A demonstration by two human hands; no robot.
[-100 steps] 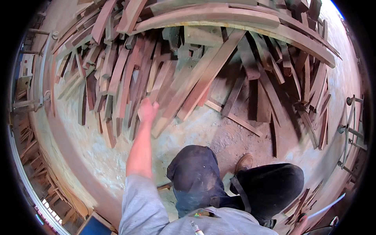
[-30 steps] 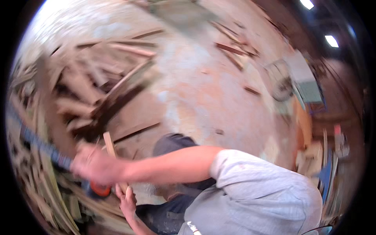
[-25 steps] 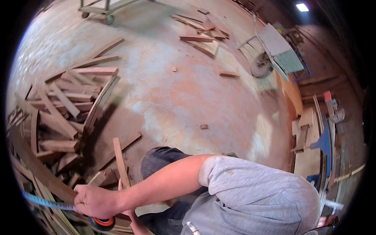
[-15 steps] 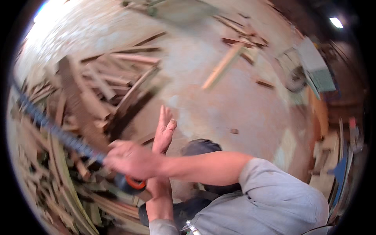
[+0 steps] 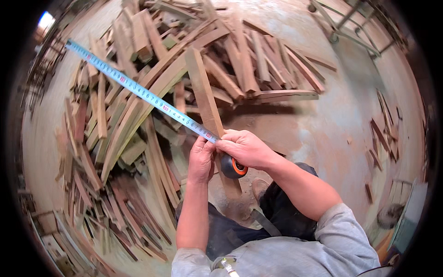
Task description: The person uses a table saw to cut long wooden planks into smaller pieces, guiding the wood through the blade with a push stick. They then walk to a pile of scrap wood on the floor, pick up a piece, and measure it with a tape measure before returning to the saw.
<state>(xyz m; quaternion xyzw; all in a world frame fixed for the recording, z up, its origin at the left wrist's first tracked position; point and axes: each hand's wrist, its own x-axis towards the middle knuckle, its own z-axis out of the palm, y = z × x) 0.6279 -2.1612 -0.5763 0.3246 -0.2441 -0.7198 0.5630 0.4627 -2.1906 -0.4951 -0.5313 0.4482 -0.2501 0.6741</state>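
Observation:
A tape measure runs across the view, its pale blue blade point(image 5: 143, 94) drawn out from between my hands toward the upper left, over the wood pile. Its rounded black case with an orange ring point(image 5: 235, 167) hangs just under my right hand point(image 5: 244, 148), which is closed on the tape measure with the thumb along the blade. My left hand point(image 5: 201, 160) pinches the blade's near end, right beside the right fingertips. Behind the blade and hands, a long brown board point(image 5: 204, 92) slants down toward my legs; my hands hide part of it.
A large heap of loose wooden strips point(image 5: 134, 115) fills the left and far side, several curved. More offcuts point(image 5: 385, 131) lie on the floor at right. A metal-framed cart point(image 5: 346, 32) stands at the far right; a dark wheel point(image 5: 388, 216) shows near the right edge.
My crossed arms have parted. The left hand, earlier open with fingers stretched, now pinches the blade beside my right hand. The view has turned, bringing the wood heap toward the middle.

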